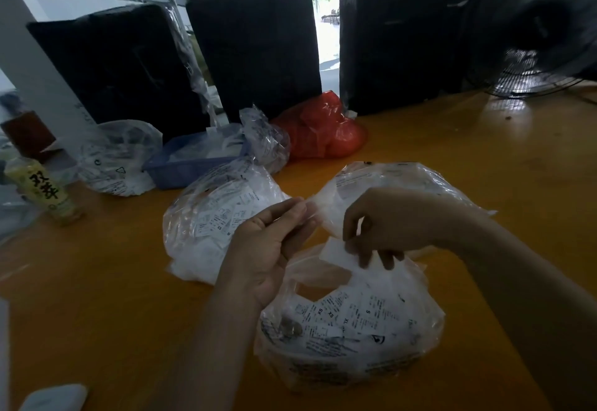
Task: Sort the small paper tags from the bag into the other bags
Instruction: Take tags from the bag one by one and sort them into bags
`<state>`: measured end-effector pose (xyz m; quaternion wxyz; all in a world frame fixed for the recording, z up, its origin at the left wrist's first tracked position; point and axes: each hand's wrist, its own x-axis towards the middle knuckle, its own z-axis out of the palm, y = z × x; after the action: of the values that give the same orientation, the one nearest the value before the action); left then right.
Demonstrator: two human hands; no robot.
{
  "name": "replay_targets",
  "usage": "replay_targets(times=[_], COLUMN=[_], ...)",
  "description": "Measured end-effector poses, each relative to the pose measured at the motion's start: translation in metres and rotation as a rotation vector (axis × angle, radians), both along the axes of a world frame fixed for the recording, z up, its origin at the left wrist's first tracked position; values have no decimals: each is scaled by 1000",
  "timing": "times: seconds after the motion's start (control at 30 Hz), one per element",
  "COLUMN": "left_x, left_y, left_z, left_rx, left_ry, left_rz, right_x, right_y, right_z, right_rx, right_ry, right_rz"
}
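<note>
Left hand (271, 249): fingertips pinch the edge of a clear plastic bag (397, 184).
Right hand (387, 223): fingers curl round small white paper tags (339, 254).
Below: near clear bag of printed tags (349, 330) on orange table (97, 297).

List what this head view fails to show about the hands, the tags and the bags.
- Tag print: sizes like XS show on the near bag, but the fine text is too small and blurred.
- Right hand: its fingertips pinch white tags; how many is unclear.
- Left hand: it pinches thin plastic; which bag it belongs to is unclear.
- Red bag: contents hidden by its coloured plastic.
- Blue tray: contents masked by a crumpled bag.
</note>
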<state>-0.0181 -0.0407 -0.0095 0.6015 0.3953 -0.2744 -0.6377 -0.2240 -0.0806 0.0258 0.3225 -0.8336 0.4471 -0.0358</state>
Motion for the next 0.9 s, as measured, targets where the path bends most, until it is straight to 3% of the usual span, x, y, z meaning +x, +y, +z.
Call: replay_targets(times=[0.2, 0.63, 0.8, 0.9], left_x=[3, 4, 3, 2], left_y=[-1, -1, 0, 0], left_z=[1, 2, 3, 2], left_rx=[-17, -27, -25, -28], left_ry=[32, 49, 24, 28], left_rz=[14, 0, -22, -22], right_x=[-13, -7, 0, 4], right_y=[-9, -7, -5, -5], right_z=[7, 11, 11, 8], right_rx=[-5, -122, 16, 70], right_ry=[-530, -634, -847, -878], right_rz=[-320, -464, -497, -473])
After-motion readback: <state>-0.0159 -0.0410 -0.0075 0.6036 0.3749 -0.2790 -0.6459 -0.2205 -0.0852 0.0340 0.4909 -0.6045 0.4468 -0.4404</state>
